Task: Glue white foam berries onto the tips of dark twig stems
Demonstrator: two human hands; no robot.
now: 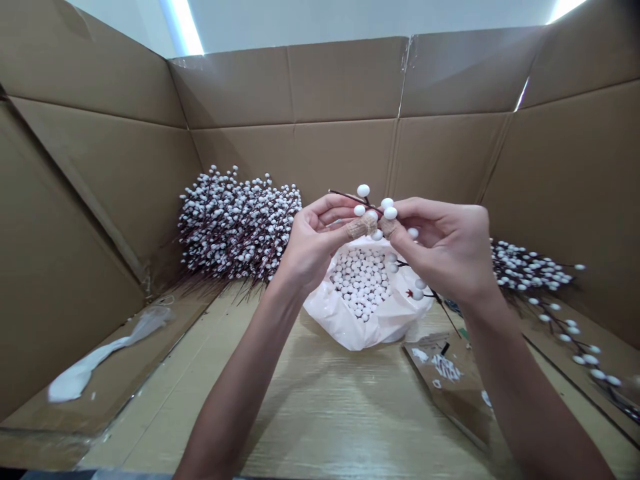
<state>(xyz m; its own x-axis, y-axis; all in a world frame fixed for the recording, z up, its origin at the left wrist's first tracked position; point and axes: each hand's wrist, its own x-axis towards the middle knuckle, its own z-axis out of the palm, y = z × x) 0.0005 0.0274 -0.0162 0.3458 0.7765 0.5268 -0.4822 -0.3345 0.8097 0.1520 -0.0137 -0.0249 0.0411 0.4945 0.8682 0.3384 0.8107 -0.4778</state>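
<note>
My left hand (320,233) and my right hand (443,243) are raised close together at the centre, thumbs nearly touching, each thumb wrapped in a tan covering. Both pinch a thin dark stem (345,195) that carries white berries (391,213). The lower part of the stem runs down to the right beneath my right hand, with more white berries and a small red tip on it. Below the hands, a white plastic bag (350,333) lies open, holding loose white balls (363,283).
A large bundle of white-berried stems (235,223) lies at the back left. More berried stems (530,267) are at the right. A cardboard piece with white smears (450,393) rests at front right, a white plastic strip (110,350) at left. Cardboard walls (340,150) surround the table (320,413).
</note>
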